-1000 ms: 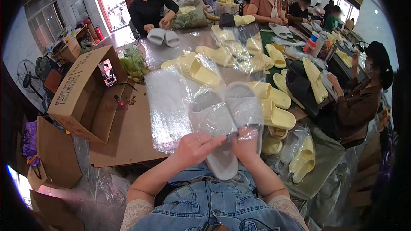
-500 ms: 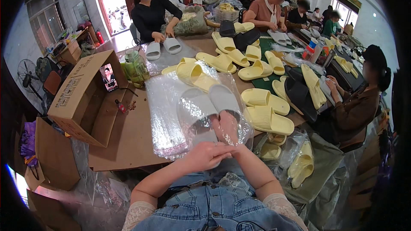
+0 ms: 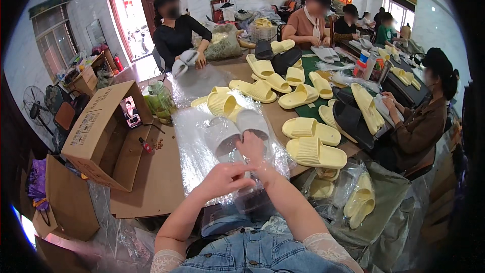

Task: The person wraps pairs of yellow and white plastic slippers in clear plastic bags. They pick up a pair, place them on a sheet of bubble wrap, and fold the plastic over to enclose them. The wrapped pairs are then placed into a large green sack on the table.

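A pair of grey slippers (image 3: 236, 129) lies inside a clear plastic bag (image 3: 199, 149) on the table in front of me. My right hand (image 3: 251, 147) rests on the heel end of the slippers, gripping them through the bag. Nearer to me, my left hand (image 3: 226, 178) pinches the bag's open end, just below the right hand. Under them lies a stack of clear bags.
Several yellow slippers (image 3: 313, 152) and black ones (image 3: 353, 121) cover the table to the right. An open cardboard box (image 3: 103, 136) with a phone leaning on it stands at the left. Other people sit around the table's far and right sides. Bagged slippers (image 3: 353, 202) hang low right.
The grey slippers have slid further away from me, deeper into the bag. Both hands have closed together at the bag's near end, and the view has tilted up.
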### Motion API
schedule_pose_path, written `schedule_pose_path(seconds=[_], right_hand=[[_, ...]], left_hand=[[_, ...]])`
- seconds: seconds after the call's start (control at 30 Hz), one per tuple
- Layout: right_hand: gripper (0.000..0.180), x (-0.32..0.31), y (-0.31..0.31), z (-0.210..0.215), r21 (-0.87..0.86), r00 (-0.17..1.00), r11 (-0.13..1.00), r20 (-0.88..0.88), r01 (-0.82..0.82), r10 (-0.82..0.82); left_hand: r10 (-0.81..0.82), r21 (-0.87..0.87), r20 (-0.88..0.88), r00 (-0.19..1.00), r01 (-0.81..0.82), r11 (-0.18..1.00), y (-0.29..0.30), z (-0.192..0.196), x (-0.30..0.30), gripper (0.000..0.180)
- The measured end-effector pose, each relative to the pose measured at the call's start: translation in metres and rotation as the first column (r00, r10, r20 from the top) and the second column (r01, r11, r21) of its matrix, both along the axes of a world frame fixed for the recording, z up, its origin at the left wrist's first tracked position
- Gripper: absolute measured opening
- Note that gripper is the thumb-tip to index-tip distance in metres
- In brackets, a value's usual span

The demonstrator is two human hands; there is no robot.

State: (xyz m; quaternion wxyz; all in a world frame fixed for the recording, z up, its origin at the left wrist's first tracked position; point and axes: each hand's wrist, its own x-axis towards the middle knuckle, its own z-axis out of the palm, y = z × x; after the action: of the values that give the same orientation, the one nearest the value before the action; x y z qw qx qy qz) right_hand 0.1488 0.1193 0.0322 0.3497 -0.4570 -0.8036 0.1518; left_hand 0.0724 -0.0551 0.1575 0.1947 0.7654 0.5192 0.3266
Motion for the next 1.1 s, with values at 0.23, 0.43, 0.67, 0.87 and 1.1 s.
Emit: schedule_pose_path(seconds=[0.23,0.43,0.67,0.87,1.1], right_hand=[[0.036,0.005,-0.003,0.007,-0.068,0.999,0.998,0.037,-0.013,0.016],[0.035,0.004,-0.008,0.003,-0.068,1.0,0.998,-0.029,-0.013,0.011],[0.038,0.004,-0.006,0.002,-0.062,0.999,0.998,-0.028,0.018,-0.019],[0.039,0.006,-0.01,0.009,-0.085,1.0,0.996,0.0,0.02,-0.02],[0.039,0.003,-0.011,0.008,-0.088,0.999,0.996,-0.029,0.011,-0.014]], left_hand=[[0.346,0.544,-0.237,0.908,-0.171,0.822,0.054,-0.034,-0.042,0.052],[0.421,0.402,0.197,0.886,-0.464,0.789,0.078,-0.126,-0.084,0.037],[0.462,0.143,0.518,0.72,-0.606,0.783,0.077,-0.132,-0.09,0.026],[0.443,0.123,0.552,0.707,-0.594,0.795,0.078,-0.134,-0.093,0.026],[0.428,0.119,0.586,0.688,-0.595,0.795,0.078,-0.147,-0.102,0.026]])
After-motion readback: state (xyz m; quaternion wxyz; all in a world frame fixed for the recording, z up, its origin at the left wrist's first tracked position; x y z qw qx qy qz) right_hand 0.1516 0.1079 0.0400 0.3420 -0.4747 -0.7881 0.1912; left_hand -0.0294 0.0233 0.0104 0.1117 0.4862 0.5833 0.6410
